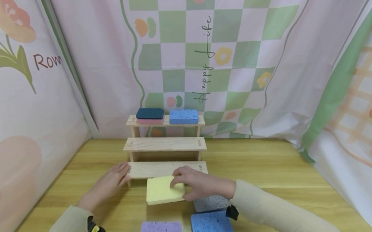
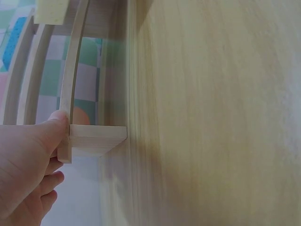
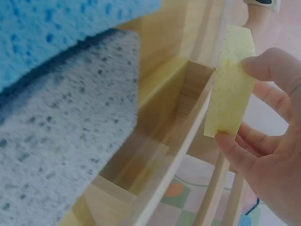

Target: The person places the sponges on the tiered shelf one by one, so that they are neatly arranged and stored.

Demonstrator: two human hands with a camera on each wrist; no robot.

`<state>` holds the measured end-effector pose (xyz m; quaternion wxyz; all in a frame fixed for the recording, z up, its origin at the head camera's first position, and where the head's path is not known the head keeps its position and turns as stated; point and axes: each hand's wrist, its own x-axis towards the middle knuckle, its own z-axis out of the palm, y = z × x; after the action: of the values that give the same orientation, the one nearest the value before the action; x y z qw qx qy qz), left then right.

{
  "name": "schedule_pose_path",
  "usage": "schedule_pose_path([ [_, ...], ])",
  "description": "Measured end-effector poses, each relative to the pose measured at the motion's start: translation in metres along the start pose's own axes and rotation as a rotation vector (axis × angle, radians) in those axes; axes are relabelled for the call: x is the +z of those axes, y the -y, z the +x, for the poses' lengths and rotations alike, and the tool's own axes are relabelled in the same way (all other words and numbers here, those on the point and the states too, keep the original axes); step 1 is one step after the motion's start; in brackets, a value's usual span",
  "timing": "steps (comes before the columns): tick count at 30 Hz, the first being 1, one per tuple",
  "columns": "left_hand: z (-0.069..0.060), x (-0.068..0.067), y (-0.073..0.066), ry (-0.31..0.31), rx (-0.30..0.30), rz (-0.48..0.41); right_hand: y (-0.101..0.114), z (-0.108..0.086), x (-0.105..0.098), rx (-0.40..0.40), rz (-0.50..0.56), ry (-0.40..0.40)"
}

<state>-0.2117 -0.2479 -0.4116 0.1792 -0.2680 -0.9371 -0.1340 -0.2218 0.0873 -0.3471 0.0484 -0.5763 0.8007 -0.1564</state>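
Observation:
A yellow sponge (image 1: 162, 191) is held by my right hand (image 1: 197, 182), just in front of the lowest step of a three-tier wooden rack (image 1: 162, 144). In the right wrist view, thumb and fingers pinch the sponge by its edges, above the step's level. My left hand (image 1: 114, 178) grips the left end of the lowest step, with the thumb (image 2: 57, 123) on its front edge in the left wrist view. On the top step sit a dark-green-and-pink sponge (image 1: 150, 116) at left and a blue sponge (image 1: 183, 116) at right.
Near me on the wooden table (image 1: 258, 168) lie a purple sponge (image 1: 160, 230), a larger-looking blue sponge (image 1: 212, 225) and a grey speckled sponge (image 1: 210, 203), partly hidden under my right arm. Printed curtains (image 1: 104, 81) stand behind and at both sides.

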Motion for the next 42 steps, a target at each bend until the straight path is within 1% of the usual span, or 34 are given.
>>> schedule_pose_path([
  [4, 0.002, -0.002, -0.001, 0.051, -0.031, 0.005, -0.002, 0.001, -0.004, -0.023, -0.012, -0.027],
  [6, 0.002, -0.003, -0.002, 0.064, -0.042, 0.009, -0.003, 0.002, -0.006, -0.037, -0.021, -0.041],
  [9, 0.001, -0.002, -0.001, 0.037, -0.026, 0.006, -0.003, 0.004, -0.009, -0.054, -0.041, -0.06],
  [13, 0.0, -0.001, -0.001, -0.003, -0.003, 0.007, -0.001, 0.006, -0.014, -0.045, -0.039, -0.064],
  [16, 0.001, -0.001, -0.001, 0.012, -0.012, 0.015, 0.001, 0.007, -0.019, -0.028, -0.033, -0.066],
  [18, 0.002, -0.002, -0.002, 0.036, -0.024, 0.015, 0.0, 0.008, -0.021, -0.021, -0.037, -0.072],
  [22, 0.002, -0.005, -0.004, 0.079, -0.05, 0.024, -0.002, 0.012, -0.026, -0.037, -0.053, -0.106],
  [27, 0.002, -0.007, -0.006, 0.086, -0.07, 0.007, -0.005, 0.018, -0.032, -0.068, -0.08, -0.17],
  [30, 0.001, -0.007, -0.006, 0.083, -0.078, 0.005, -0.006, 0.024, -0.037, -0.06, -0.11, -0.195],
  [32, 0.001, -0.007, -0.006, 0.081, -0.079, 0.007, -0.006, 0.027, -0.04, -0.042, -0.118, -0.196],
  [36, 0.001, -0.006, -0.005, 0.08, -0.075, 0.013, -0.005, 0.035, -0.045, -0.007, -0.107, -0.172],
  [42, 0.001, -0.005, -0.003, 0.086, -0.077, 0.012, -0.003, 0.046, -0.05, -0.027, -0.113, -0.172],
])
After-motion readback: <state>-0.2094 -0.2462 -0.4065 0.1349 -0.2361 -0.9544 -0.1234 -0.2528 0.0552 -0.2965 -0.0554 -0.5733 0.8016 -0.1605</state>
